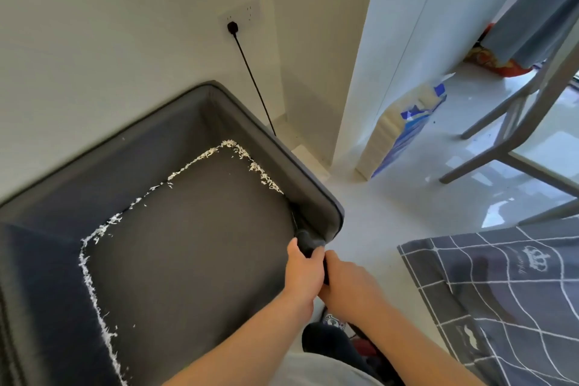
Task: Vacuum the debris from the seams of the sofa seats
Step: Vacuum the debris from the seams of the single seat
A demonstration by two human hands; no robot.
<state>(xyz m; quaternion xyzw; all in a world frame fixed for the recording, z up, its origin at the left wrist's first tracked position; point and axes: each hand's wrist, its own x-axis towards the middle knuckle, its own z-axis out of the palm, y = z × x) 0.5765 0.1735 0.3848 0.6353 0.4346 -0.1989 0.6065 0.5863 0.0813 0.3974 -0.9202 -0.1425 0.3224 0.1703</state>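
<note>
Both hands meet at about 5 o'clock. The left hand [303,273] and the right hand [347,283] curl round a dark vacuum nozzle [308,241], whose tip sits in the seat seam by the sofa arm [282,153]. White debris [188,166] lines the seams from 8 to 1 o'clock.

Both bare forearms reach up from the bottom edge and converge toward the middle. The left hand [304,273] sits slightly ahead, back of the hand up, thumb stretched forward, fingers curled round the dark vacuum nozzle [308,241]. The right hand [346,283] is tucked in just behind and beside it, knuckles up, fingers wrapped under onto the same dark piece. The two hands are touching, wrists nearly straight.
</note>
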